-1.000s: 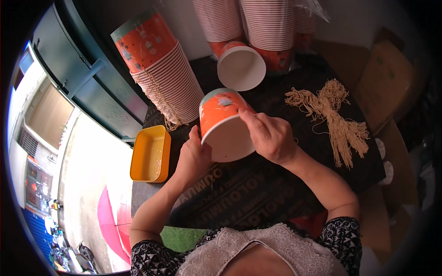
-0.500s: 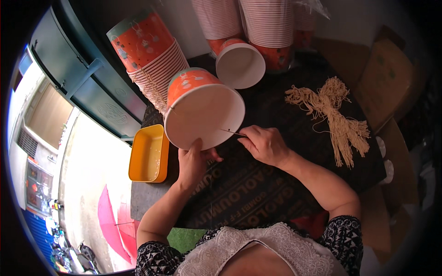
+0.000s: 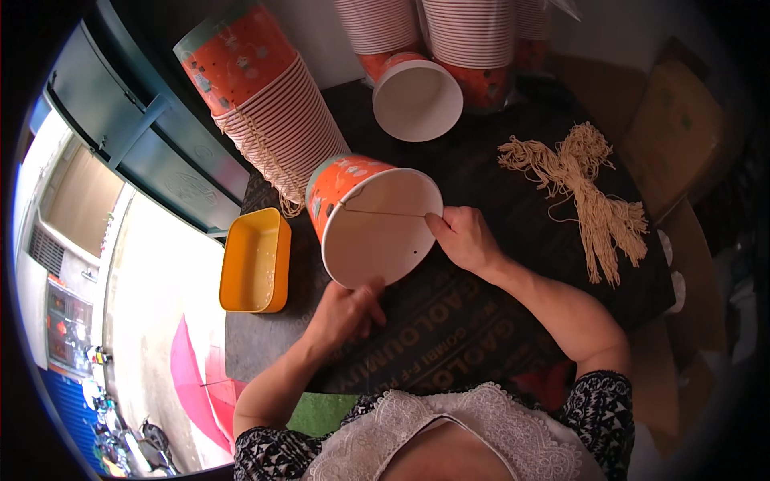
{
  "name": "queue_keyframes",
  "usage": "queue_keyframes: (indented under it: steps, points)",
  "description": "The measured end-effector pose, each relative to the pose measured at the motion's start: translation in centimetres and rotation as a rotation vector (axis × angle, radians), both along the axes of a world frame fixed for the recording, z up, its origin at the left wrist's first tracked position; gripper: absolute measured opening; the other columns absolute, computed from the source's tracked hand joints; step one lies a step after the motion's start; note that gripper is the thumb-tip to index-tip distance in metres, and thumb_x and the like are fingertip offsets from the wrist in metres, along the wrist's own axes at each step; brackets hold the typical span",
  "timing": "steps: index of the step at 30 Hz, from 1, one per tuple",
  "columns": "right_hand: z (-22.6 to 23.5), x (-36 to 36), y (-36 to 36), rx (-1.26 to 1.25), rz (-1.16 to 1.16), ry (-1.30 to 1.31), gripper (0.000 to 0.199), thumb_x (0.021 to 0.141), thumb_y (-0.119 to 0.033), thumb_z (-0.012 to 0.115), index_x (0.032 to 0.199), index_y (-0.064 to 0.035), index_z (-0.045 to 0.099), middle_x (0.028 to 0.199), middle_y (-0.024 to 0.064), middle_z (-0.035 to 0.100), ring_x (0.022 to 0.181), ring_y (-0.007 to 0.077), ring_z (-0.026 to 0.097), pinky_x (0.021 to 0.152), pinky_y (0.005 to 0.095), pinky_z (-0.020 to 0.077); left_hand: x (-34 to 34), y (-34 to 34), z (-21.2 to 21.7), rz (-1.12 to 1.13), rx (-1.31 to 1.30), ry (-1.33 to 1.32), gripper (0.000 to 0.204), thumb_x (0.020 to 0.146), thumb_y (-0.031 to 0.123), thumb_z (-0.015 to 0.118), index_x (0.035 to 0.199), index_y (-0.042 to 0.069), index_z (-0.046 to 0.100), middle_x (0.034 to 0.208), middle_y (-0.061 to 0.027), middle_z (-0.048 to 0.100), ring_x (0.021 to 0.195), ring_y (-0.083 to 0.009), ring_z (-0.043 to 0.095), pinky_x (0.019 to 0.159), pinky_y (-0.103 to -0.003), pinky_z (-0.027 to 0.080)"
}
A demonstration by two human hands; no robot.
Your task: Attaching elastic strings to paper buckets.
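The fingers of the right hand (image 3: pixel 467 239) were pressed together at the right edge of the paper bucket (image 3: pixel 370 218), and the thumb and forefinger pinched the end of a thin string (image 3: pixel 383 213) just at the rim. The fingers of the left hand (image 3: pixel 346 311) were curled and closed on the lower rim of the same bucket, touching it from below. So the bucket was between the two hands, held above the dark printed mat (image 3: pixel 449 321), with its open mouth tilted toward the person.

The bucket was orange outside, with small light patterns, and plain white inside. The string ran straight across the mouth, from the left rim to the pinching fingers. A small dark hole was visible on the inner wall, near the right hand.

Left of the bucket, a yellow rectangular tray (image 3: pixel 255 260) lay at the edge of the mat. Above and left of the bucket, a long stack of orange buckets (image 3: pixel 265 104) lay on its side. Directly above the bucket, a single white-lined bucket (image 3: pixel 417 98) lay with its mouth open toward the camera, in front of more upright stacks (image 3: pixel 469 32). Right of the bucket, well apart, a bundle of beige strings (image 3: pixel 589 192) lay on the mat.
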State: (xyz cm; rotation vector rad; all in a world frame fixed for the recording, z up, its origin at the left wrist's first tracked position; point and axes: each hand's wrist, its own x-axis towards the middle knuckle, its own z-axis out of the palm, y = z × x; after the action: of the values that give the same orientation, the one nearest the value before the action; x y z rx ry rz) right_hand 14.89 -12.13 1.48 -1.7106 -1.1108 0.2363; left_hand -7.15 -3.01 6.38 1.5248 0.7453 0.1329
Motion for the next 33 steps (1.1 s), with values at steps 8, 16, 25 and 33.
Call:
queue_keyframes:
  steps: [8,16,25,33]
  points:
    - [1.6,0.0,-0.1,0.071,0.032,0.189,0.036,0.088,-0.022,0.056,0.068,0.0077,0.057,0.056,0.0219,0.051,0.053,0.0116,0.057,0.048,0.0350,0.0416,-0.6,-3.5,1.4,-0.465,1.230,-0.557,0.019,0.074,0.003,0.074,0.077,0.001,0.056,0.086,-0.0111,0.063,0.057,-0.0234,0.058,0.050,-0.033,0.050]
    - [4.9,0.7,-1.0,0.104,0.099,0.240,0.035,0.084,-0.019,0.055,0.061,0.0076,0.051,0.047,0.0080,0.041,0.053,0.0045,0.043,0.045,0.0314,0.0354,0.5,-3.2,4.8,-0.316,1.577,-0.435,0.040,0.067,0.008,0.075,0.102,0.001,0.058,0.106,-0.0144,0.059,0.099,-0.0317,0.057,0.091,-0.050,0.044]
    - [8.2,-0.7,-2.1,-0.014,0.357,0.556,0.042,0.101,-0.032,0.049,0.071,-0.0036,0.055,0.051,-0.0082,0.034,0.043,0.0014,0.027,0.040,0.0207,0.0212,-0.1,-1.1,4.1,-0.253,1.587,-0.292,0.022,0.075,0.002,0.063,0.097,0.005,0.059,0.081,-0.0051,0.061,0.081,-0.0242,0.060,0.097,-0.050,0.040]
    - [11.8,-1.8,-4.7,0.250,0.592,0.952,0.037,0.102,-0.028,0.042,0.076,-0.0036,0.051,0.054,-0.0067,0.029,0.044,0.0044,0.025,0.040,0.0212,0.0211,0.0,0.7,4.6,-0.131,1.585,-0.252,0.022,0.074,0.000,0.065,0.095,0.005,0.062,0.083,-0.0090,0.061,0.083,-0.0291,0.060,0.096,-0.049,0.040]
